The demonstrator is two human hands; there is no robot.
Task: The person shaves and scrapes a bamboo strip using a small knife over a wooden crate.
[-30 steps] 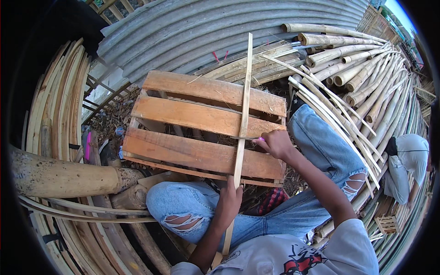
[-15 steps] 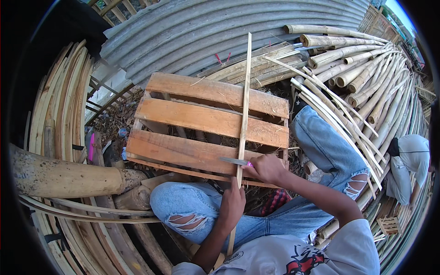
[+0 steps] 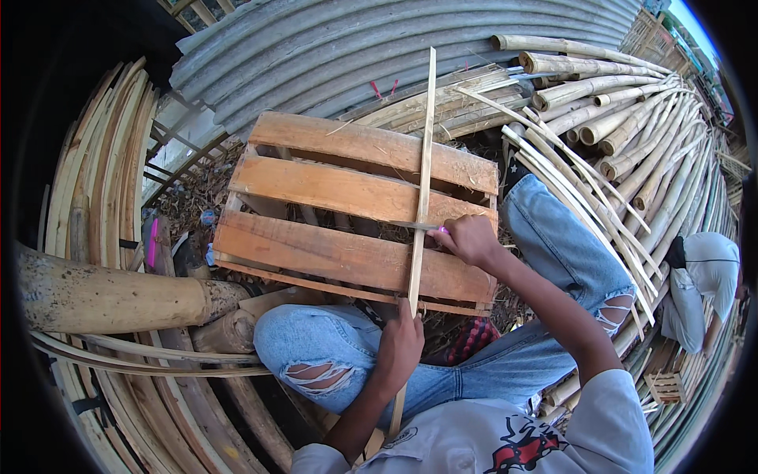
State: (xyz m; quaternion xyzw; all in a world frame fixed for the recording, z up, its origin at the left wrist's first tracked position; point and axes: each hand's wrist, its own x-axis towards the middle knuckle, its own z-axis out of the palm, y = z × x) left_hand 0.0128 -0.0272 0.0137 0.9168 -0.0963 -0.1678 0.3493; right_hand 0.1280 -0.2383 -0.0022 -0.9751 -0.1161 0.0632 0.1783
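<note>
A long, thin bamboo strip point(image 3: 427, 142) runs from beside my body up across the slatted wooden crate point(image 3: 316, 245) and past its far edge. My left hand point(image 3: 400, 345) is closed round the strip just off the crate's near edge. In my right hand point(image 3: 472, 239), closed on its pink handle, is a knife point(image 3: 417, 226). Its blade lies crosswise against the strip, over the gap between the middle and near slats. The fingers of my right hand partly hide the handle.
Split bamboo strips point(image 3: 103, 174) stand bundled at the left, by a thick bamboo pole point(image 3: 118, 294). Corrugated metal sheeting point(image 3: 355, 55) lies beyond the crate. Bamboo poles point(image 3: 600, 103) are piled at the right, with loose strips point(image 3: 584, 213). Another person point(image 3: 707, 268) bends over at far right.
My right hand and the knife have moved away from me along the strip, and slightly right. My left hand still grips the strip in nearly the same place.
</note>
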